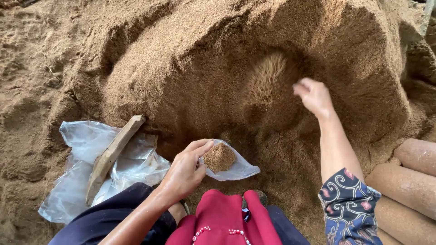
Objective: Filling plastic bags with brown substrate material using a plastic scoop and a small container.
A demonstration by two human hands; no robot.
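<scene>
Fingers (pixel 200 146) of left hand (pixel 184 170) curled around rim of small clear plastic bag (pixel 236 169), thumb beneath, pinching it open; bag partly filled with brown sawdust, held low in front of body, just above sloping heap. Fingers (pixel 302 86) of right hand (pixel 314 96) loosely bent and close together, reaching forward into hollow scooped in large mound of fine brown sawdust (pixel 218 68); whether anything pinched between them, cannot tell. Blur of loose sawdust falling just left of that hand.

Left of held bag, well apart from right hand: crumpled pile of clear plastic bags (pixel 86 163) lying flat on sawdust, with one rough wooden stick (pixel 111 156) laid diagonally across, top end against mound. At right edge, stacked brown cylindrical logs (pixel 415 181), three or four visible, beside right forearm. Nothing between right hand and hollow.

Surface: sawdust everywhere, lumpy and trampled at left, steep wall at centre. Room otherwise out of view.

Count: two hands, one held bag, one stick, one mound, one bag pile. Red garment (pixel 222 220) and dark trousers at bottom; patterned blue sleeve (pixel 349 204) on right arm.
</scene>
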